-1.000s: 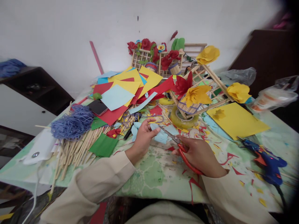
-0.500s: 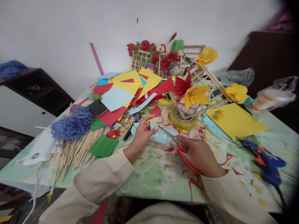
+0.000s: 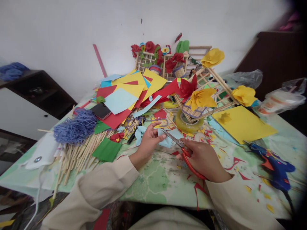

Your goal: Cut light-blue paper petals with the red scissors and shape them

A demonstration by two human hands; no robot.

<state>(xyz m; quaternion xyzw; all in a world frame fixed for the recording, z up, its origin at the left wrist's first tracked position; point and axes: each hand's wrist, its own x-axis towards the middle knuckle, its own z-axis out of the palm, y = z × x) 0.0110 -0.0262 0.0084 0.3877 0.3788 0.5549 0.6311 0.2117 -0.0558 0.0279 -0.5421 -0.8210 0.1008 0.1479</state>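
Observation:
My left hand [image 3: 148, 143] pinches a folded piece of light blue paper [image 3: 168, 139] just above the table, thumb and fingers closed on its left edge. My right hand [image 3: 203, 158] grips red-handled scissors [image 3: 183, 150], whose steel blades point up-left and lie across the blue paper. Both arms wear cream sleeves. A light blue cut-out shape [image 3: 139, 132] lies just left of my left hand.
A heap of coloured paper sheets [image 3: 129, 92] covers the back of the table. Blue yarn [image 3: 75, 126] and wooden sticks [image 3: 79, 153] lie at left. A tape roll [image 3: 188, 123], stick frames with paper flowers [image 3: 202, 97], a yellow sheet [image 3: 242, 123] and a blue glue gun [image 3: 275, 164] are at right.
My left hand has turned the blue paper slightly and the scissor blades have shifted along it. Little else has moved.

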